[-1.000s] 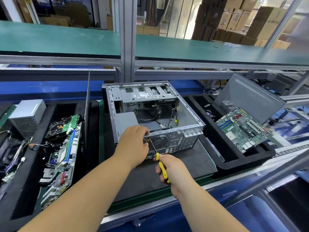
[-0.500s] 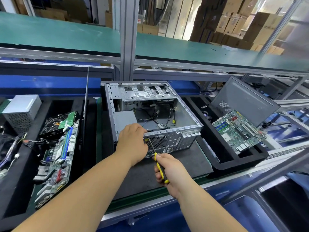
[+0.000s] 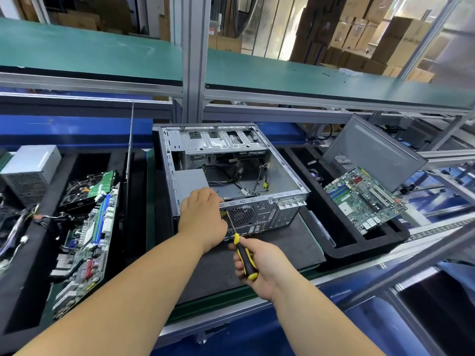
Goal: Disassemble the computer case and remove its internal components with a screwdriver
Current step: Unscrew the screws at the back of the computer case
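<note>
While both hands sat almost exactly where they had been a second before, hardly anything changed: only the head camera drifted a little, so the scene slid slightly in frame. Left hand [image 3: 203, 219] rested over the near rear corner of the computer case [image 3: 231, 176], fingers curled at the edge by the fan grille; whether its grip pinched a screw or just braced the panel, couldn't tell, fingertips hidden. Right hand [image 3: 259, 265] had its grip wrapped around the yellow-black handle of the screwdriver [image 3: 240, 246], shaft angled up-left with the tip at the rear panel just beside the left hand, same spot as before. Case lay open side up on the dark mat [image 3: 282, 253] on the counter, cables loose inside, motherboard bay bare. One motherboard [image 3: 365, 199] sat in the right foam tray, another board [image 3: 87, 237] in the left tray near a power supply [image 3: 30, 173]. Judged: a rear-panel screw being worked, not yet out; teardown well along.
</note>
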Demonstrator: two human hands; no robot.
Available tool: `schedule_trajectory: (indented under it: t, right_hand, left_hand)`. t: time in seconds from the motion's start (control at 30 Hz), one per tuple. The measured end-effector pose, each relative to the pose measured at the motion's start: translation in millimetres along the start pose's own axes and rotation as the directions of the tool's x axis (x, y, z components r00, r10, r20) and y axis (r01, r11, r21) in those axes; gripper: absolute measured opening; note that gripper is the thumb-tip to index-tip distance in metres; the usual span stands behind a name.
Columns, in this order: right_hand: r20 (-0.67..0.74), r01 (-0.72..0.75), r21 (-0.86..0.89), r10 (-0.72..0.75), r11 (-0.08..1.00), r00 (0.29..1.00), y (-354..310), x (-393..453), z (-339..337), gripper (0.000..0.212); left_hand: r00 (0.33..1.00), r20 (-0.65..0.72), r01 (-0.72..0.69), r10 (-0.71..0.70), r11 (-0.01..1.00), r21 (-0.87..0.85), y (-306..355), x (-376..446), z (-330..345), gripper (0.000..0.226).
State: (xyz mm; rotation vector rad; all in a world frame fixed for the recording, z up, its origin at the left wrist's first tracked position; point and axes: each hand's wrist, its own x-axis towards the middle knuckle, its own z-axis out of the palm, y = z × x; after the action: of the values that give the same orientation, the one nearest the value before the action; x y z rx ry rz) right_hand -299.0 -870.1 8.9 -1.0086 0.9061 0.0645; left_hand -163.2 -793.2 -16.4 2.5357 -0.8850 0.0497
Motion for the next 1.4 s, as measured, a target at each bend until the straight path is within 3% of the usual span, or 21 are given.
schedule_trajectory:
  t: [0.17,0.3,0.43,0.6,0.93,1.07,1.17,1.3,1.4]
  right_hand:
    - [-0.073,0.025,-0.117,-0.033,0.993,0.997,1.1,-1.7,1.3,0.017]
    - [-0.056,0.012,-0.036,-0.014,0.999,0.998,1.5,-1.6,1.9,0.010]
    - [-0.005,-0.012,0.038,0.012,0.999,1.000,-2.2,-2.7,0.8,0.021]
    - [0.025,-0.009,0.006,0.009,1.000,1.000,-3.2,-2.9,-0.9,0.032]
    - [-0.045,0.082,-0.134,-0.088,0.988,0.995,4.6,0.8,-0.7,0.009]
    - [-0.075,0.096,-0.145,-0.108,0.985,0.991,5.3,3.0,-0.9,0.016]
    - [-0.091,0.032,-0.084,-0.039,0.996,0.995,1.5,2.8,1.2,0.031]
    - [-0.114,0.013,-0.214,-0.038,0.977,0.993,-2.3,3.2,3.7,0.026]
    - [-0.043,0.155,-0.342,-0.180,0.927,0.983,3.5,6.5,-0.8,0.016]
  left_hand:
    - [0.999,-0.036,0.002,-0.002,1.000,0.016,0.3,-1.3,2.7,0.044]
    - [0.996,-0.090,0.008,-0.005,0.999,0.035,0.7,-2.8,6.2,0.040]
    - [0.985,-0.169,0.031,-0.026,0.999,0.028,2.1,-3.7,9.8,0.034]
    - [0.971,-0.234,0.051,-0.047,0.999,0.013,2.8,-3.3,14.1,0.027]
    - [0.961,-0.272,0.057,-0.051,0.998,0.014,3.4,-4.9,17.2,0.022]
    - [0.956,-0.288,0.055,-0.049,0.998,0.012,2.9,-4.8,18.6,0.022]
    - [0.955,-0.292,0.056,-0.048,0.998,0.018,2.7,-4.8,19.4,0.022]
    - [0.952,-0.303,0.051,-0.043,0.999,0.018,2.6,-5.4,20.5,0.023]
    - [0.953,-0.299,0.052,-0.039,0.998,0.034,2.5,-5.5,20.2,0.023]
